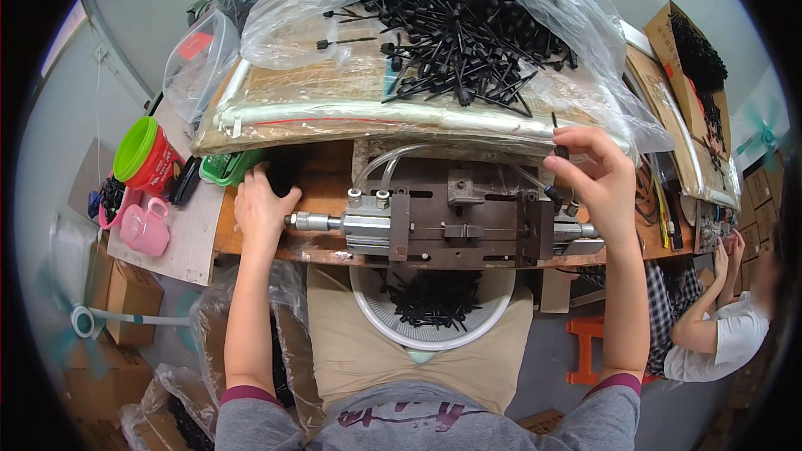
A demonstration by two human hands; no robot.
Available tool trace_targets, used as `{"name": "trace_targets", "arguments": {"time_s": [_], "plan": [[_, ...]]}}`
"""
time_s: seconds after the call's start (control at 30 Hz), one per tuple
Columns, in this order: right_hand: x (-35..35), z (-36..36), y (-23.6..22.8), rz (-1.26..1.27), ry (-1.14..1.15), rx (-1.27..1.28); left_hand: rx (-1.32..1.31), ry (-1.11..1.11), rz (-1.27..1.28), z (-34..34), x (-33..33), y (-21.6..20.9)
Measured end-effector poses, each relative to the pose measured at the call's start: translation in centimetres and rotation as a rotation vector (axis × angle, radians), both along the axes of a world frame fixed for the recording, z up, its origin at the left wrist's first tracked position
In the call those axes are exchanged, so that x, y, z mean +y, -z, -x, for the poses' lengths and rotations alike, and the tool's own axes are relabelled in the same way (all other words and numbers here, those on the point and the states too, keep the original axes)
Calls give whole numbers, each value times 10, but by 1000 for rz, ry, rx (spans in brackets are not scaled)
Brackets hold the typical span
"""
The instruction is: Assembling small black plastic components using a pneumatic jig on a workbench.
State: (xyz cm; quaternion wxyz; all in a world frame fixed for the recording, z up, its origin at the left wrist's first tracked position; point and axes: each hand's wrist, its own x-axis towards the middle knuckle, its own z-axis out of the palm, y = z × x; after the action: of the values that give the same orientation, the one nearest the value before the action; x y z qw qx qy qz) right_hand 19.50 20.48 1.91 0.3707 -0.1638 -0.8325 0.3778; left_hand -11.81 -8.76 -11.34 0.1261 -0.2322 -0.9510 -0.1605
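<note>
A machine [459, 188] sits across our bench [322, 188], a heap of black parts [468, 42] beyond. Near the machine's right end, our right hand [601, 171] pinches a black pin [561, 151], stem lengthwise toward the view's top; our left hand [261, 205], thumb spread, is beside a green basket [222, 169].

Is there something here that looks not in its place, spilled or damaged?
Slightly: one slim black part lies by itself left of the big heap of black parts, so it looks strayed. No clear spill or damage shows elsewhere.
</note>
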Motion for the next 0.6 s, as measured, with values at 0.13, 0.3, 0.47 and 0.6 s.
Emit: {"name": "trace_targets", "arguments": {"time_s": [0.13, 0.3, 0.47, 0.6], "plan": [[-29, -13, 2, -49, 20, 21, 2, -31, -53, 6, -3, -1], [-63, -32, 17, -38, -17, 54, -16, 1, -94, 1, -18, -1], [-85, -50, 56, -52, -62, -20, 20, 83, -494, -52, -43, -43], [-92, -47, 63, -276, -113, -99, 167, 314, -684, -112, -24, -89]]}}
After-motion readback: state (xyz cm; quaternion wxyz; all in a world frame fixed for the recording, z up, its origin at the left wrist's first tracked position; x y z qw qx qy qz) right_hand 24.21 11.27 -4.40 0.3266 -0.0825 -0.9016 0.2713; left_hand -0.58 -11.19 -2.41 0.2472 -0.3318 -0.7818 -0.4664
